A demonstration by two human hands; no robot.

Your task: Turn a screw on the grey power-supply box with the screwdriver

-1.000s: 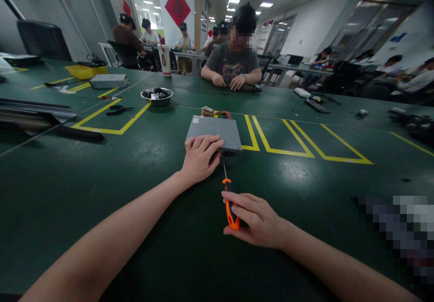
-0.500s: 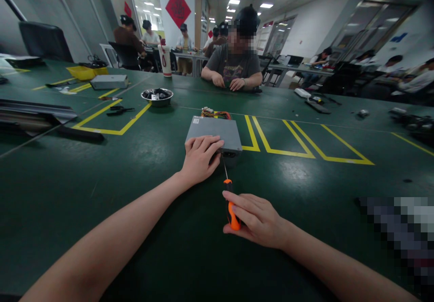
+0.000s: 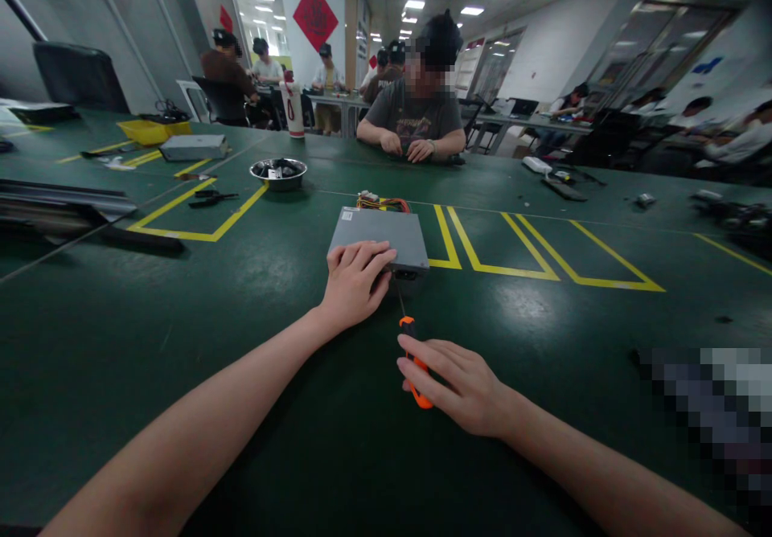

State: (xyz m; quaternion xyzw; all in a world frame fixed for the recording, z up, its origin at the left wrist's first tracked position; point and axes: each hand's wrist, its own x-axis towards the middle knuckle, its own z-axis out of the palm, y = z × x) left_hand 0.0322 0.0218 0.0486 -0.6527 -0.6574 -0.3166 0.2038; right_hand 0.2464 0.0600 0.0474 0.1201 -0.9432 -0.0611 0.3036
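Note:
A grey metal computer power supply [image 3: 386, 234] lies on the green table, with coloured cables [image 3: 386, 202] coming out of its far side. My left hand [image 3: 359, 284] grips its near left part, fingers over the top and thumb at the near face. An orange and black screwdriver [image 3: 408, 325] is held in my right hand [image 3: 455, 384], its shaft pointing away from me. The tip reaches the near face of the power supply beside my left thumb; exactly what it touches is too small to make out.
A metal bowl [image 3: 278, 174] with dark parts stands beyond, to the left. Farther left are a grey box [image 3: 194, 148] and a yellow tray [image 3: 154, 132]. Yellow tape [image 3: 512, 273] marks the table on the right. Across the table sits a person [image 3: 416, 115].
The fingers of my right hand have shifted around the screwdriver handle, and the handle looks turned. My left hand and the power supply stay in place.

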